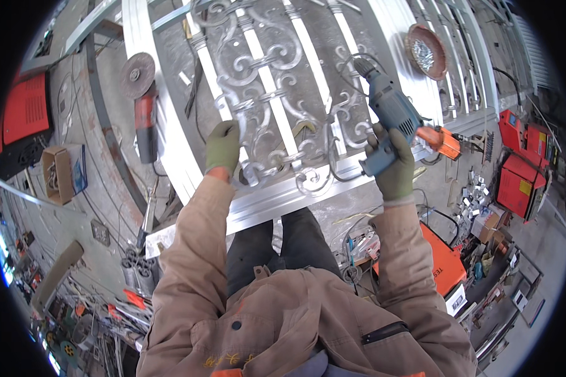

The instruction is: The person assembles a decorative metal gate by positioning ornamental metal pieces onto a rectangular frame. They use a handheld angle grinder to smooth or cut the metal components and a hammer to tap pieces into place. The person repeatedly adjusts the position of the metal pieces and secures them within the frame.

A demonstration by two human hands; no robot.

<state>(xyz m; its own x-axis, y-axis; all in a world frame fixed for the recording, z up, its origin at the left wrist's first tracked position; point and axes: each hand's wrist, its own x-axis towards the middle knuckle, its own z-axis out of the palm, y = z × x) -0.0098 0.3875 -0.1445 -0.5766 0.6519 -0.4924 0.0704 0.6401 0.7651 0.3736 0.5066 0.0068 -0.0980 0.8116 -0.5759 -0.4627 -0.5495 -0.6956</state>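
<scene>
My right hand, in a green glove, is wrapped round the handle of a blue-grey power drill. The drill's chuck points away from me, above the right part of a silver metal gate panel with upright bars and scroll ornaments. My left hand, gloved too, is closed beside a white bar and a scroll near the panel's left side; whatever lies within its fingers is hidden. An angle grinder with a worn disc rests on the left frame rail.
A reddish bowl of screws stands on the right rail. An orange tool lies beside the drill. Red machines stand at right, another red machine at left. Cables and a cardboard box lie on the floor.
</scene>
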